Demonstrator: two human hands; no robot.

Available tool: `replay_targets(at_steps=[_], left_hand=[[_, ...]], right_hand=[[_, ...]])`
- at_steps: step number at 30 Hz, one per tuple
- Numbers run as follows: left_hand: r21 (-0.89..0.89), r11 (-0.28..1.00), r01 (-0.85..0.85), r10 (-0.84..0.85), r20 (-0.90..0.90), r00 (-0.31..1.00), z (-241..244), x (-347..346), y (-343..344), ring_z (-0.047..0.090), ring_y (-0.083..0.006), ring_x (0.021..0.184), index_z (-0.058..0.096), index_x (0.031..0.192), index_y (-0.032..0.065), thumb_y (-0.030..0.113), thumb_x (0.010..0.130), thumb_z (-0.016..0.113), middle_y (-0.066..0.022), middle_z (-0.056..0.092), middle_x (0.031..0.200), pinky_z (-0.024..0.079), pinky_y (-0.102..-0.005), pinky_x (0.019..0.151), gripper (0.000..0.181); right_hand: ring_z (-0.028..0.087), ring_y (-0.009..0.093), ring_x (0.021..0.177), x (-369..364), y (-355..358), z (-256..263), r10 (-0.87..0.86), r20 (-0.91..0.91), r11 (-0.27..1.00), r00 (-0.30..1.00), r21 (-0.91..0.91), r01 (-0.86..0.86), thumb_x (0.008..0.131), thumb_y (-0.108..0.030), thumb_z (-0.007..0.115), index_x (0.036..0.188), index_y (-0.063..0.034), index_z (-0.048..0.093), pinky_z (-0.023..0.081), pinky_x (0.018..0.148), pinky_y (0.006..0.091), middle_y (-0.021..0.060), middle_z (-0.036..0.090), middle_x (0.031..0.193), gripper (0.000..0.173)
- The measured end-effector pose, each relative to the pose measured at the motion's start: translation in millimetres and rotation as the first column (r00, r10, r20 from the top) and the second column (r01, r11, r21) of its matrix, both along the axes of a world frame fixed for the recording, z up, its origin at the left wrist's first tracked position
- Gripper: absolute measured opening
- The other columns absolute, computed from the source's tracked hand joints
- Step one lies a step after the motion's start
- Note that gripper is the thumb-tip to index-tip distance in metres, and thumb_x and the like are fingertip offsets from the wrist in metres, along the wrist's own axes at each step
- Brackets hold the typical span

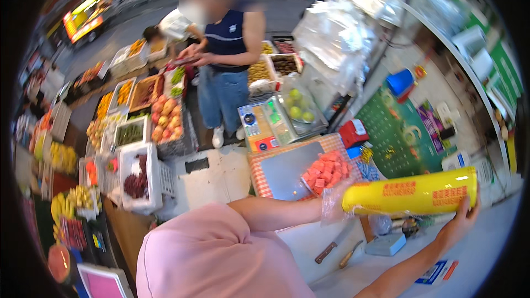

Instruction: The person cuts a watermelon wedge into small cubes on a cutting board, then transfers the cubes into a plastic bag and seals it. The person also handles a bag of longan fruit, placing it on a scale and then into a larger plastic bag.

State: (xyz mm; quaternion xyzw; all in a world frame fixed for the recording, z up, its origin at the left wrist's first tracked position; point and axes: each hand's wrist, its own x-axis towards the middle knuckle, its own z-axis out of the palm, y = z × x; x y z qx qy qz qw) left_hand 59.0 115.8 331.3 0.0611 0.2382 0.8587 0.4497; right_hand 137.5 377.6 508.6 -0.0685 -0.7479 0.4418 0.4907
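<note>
A thick roll of cling film [410, 192] with yellow, printed surface lies across the view at the right. My right hand [468, 211] grips its far right end, fingers around the edge. At the roll's left end is my left hand [337, 205], covered by a clear plastic glove or film; its fingers are partly hidden, and whether it grips the roll is unclear. Just beyond that hand, cubes of red watermelon [327, 171] are heaped on the edge of a metal board [292, 167], over a checked cloth [256, 159].
A knife [326, 253] and a wooden-handled tool [350, 254] lie on the white surface below the roll. A digital scale with green fruit [299, 105] stands beyond the board. Fruit crates [143, 178] line the left. A person [227, 45] stands ahead; plastic bags [335, 41] hang at right.
</note>
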Motion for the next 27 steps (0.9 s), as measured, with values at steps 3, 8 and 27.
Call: replay_targets(at_steps=[3,8,27], left_hand=[[0.161,0.968,0.195,-0.206,0.051,0.977,1.0,29.5,-25.3,0.057,-0.0304,0.123,0.047,0.143,0.0129,0.074,0.091,0.05,-0.0143,0.06,0.134,0.049,-0.0504,0.1,0.081],[0.444,0.617,0.649,-0.742,0.053,0.669,-12.4,62.1,-73.9,0.062,-0.0248,0.102,0.06,0.122,0.0163,0.078,0.092,0.044,-0.0086,0.063,0.116,0.053,-0.0425,0.088,0.07],[-0.299,0.579,-0.759,0.194,-0.854,0.484,10.5,-27.4,-129.0,0.059,-0.0114,0.089,0.066,0.114,0.001,0.016,0.091,0.074,-0.0011,0.063,0.093,0.049,-0.028,0.085,0.029]], right_hand=[[0.054,0.035,0.129,8.5,-25.6,-35.7,0.251,-0.315,0.871,0.915,-0.338,-0.356,0.104,-0.043,0.045,0.154,-0.0034,0.034,0.048,0.106,0.0449,0.021,0.044,0.151,0.065],[0.057,0.035,0.124,-17.9,-125.7,-116.9,0.836,-0.487,0.051,0.254,-0.393,-0.918,0.085,-0.061,0.071,0.157,-0.0056,0.024,0.051,0.102,0.042,0.0226,0.05,0.142,0.102],[0.066,0.022,0.109,-32.8,-190.1,-234.9,0.855,-0.218,0.119,0.47,-0.8,-0.588,0.089,-0.035,0.071,0.14,0.0026,0.047,0.053,0.094,0.0347,0.0132,0.064,0.126,0.068]])
